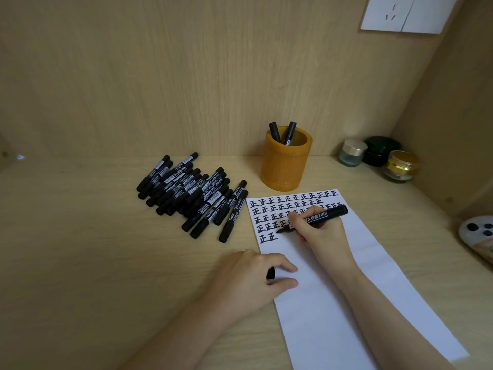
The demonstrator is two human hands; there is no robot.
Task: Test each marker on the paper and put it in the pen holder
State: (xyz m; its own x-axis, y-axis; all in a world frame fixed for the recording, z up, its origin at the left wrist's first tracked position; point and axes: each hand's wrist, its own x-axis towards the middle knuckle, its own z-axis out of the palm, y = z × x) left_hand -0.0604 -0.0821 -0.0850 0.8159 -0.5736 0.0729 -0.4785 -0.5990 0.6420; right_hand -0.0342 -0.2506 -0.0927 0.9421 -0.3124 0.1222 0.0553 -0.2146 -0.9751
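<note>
right hand [317,232] grips an uncapped marker [324,215], tip on paper [373,289]; left hand [248,281] pinches its cap [271,273]. two markers [282,133] in pen holder [285,166]; pile [192,190] likely untested.

Pinches a marker [333,211] in the right grip [320,232], forearm stretched forward. Curls the left grip [250,281] round a black cap [271,273], knuckles up, forearm angled in.
</note>
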